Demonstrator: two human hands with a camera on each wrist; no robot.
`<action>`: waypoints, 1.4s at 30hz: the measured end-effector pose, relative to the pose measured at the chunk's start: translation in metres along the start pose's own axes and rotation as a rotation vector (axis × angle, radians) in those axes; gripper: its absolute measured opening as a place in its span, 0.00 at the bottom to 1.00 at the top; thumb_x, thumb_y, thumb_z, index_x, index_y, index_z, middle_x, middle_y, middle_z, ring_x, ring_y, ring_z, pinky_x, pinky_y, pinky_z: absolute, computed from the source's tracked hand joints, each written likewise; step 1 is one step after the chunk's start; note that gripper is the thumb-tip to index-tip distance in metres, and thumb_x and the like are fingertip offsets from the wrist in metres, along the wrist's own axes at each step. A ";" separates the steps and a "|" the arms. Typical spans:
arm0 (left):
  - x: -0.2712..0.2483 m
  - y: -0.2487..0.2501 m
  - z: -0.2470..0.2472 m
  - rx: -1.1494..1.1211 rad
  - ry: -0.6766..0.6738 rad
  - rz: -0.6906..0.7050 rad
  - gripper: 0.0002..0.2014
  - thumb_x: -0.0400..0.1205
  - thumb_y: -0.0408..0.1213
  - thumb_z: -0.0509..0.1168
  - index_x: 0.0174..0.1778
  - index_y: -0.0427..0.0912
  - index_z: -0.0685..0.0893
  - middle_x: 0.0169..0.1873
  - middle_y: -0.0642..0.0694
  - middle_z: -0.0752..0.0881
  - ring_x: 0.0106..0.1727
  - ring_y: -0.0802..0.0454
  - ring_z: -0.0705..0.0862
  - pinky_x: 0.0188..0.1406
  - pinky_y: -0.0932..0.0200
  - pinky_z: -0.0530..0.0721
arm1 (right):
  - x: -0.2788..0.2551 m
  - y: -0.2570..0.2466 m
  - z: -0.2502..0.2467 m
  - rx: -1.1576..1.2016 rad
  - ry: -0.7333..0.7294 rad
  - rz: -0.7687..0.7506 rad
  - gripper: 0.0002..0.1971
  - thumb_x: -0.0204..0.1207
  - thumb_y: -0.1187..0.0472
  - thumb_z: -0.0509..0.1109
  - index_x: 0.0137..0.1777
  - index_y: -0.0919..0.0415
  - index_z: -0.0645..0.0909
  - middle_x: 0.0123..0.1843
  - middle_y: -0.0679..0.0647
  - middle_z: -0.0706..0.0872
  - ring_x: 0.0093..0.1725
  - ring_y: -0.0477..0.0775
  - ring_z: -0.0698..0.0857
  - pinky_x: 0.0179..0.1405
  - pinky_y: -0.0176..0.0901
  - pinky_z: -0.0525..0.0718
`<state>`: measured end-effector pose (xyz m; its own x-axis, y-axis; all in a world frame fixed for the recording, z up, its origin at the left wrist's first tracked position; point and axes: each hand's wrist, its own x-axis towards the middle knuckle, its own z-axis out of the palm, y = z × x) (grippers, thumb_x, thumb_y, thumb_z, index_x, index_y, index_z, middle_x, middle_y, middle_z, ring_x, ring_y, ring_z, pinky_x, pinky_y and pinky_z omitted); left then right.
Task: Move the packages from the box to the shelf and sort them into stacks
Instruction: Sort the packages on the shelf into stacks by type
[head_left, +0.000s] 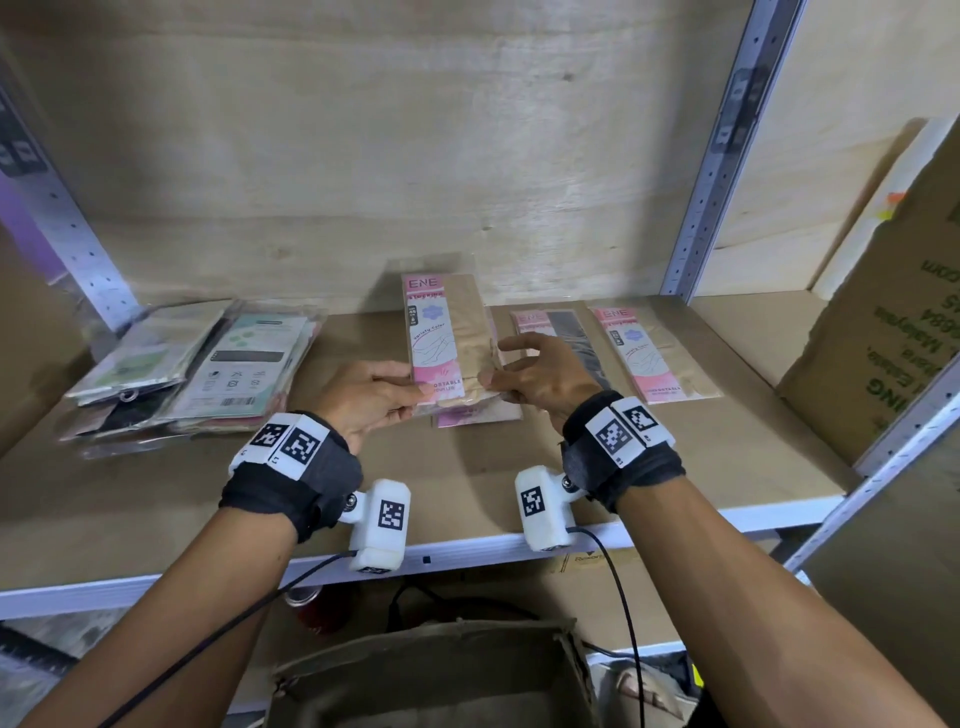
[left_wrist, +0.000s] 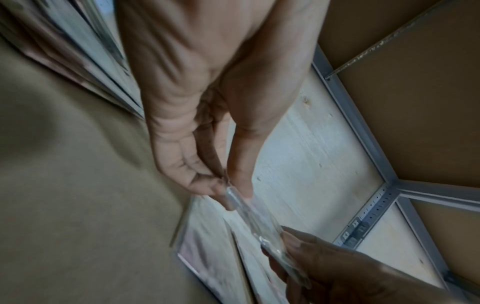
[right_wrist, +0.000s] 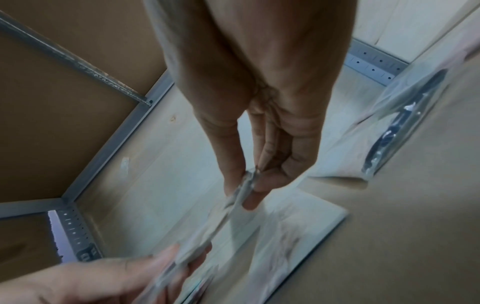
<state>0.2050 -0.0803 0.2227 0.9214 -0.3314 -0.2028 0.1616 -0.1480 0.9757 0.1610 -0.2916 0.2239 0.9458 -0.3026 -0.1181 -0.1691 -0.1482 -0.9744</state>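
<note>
A pink and beige stocking package (head_left: 447, 332) is held over the shelf (head_left: 156, 499), tilted up at its far end. My left hand (head_left: 410, 397) pinches its near left corner and my right hand (head_left: 498, 384) pinches its near right edge. In the left wrist view, the left hand (left_wrist: 231, 195) pinches the package's clear edge (left_wrist: 259, 226) between thumb and fingers. In the right wrist view, the right hand (right_wrist: 249, 185) pinches the same package (right_wrist: 233, 199). A matching package (head_left: 467, 418) lies flat on the shelf right under the held one. The cardboard box (head_left: 431, 670) stands below the shelf.
A slanted pile of mixed packages (head_left: 197, 374) lies at the shelf's left. To the right lie a black stocking package (head_left: 569, 338) and another pink and beige one (head_left: 649, 353). A large cardboard carton (head_left: 883, 322) stands at the far right. Metal uprights (head_left: 722, 156) frame the bay.
</note>
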 end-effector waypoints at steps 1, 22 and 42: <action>0.003 0.003 0.005 0.000 -0.001 0.013 0.18 0.77 0.25 0.74 0.63 0.34 0.86 0.53 0.41 0.92 0.47 0.53 0.88 0.41 0.67 0.87 | 0.002 0.001 -0.004 -0.013 0.037 -0.023 0.29 0.64 0.66 0.86 0.65 0.63 0.80 0.43 0.58 0.90 0.38 0.55 0.89 0.42 0.47 0.89; 0.095 0.030 0.258 0.467 -0.144 0.070 0.21 0.71 0.34 0.81 0.59 0.32 0.88 0.55 0.38 0.91 0.55 0.40 0.90 0.58 0.46 0.89 | 0.018 0.052 -0.209 -0.399 0.483 0.128 0.16 0.71 0.66 0.78 0.59 0.55 0.90 0.53 0.54 0.91 0.53 0.53 0.87 0.60 0.43 0.84; 0.087 0.044 0.280 0.975 -0.082 0.107 0.26 0.71 0.39 0.81 0.62 0.33 0.82 0.58 0.37 0.88 0.53 0.42 0.90 0.54 0.49 0.90 | 0.016 0.054 -0.215 -0.536 0.436 0.204 0.17 0.74 0.67 0.74 0.63 0.59 0.88 0.63 0.61 0.86 0.59 0.62 0.85 0.65 0.50 0.83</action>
<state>0.1930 -0.3765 0.2247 0.8811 -0.4456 -0.1584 -0.3171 -0.8052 0.5011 0.1074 -0.5065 0.2102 0.7028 -0.7055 -0.0910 -0.5491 -0.4568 -0.6999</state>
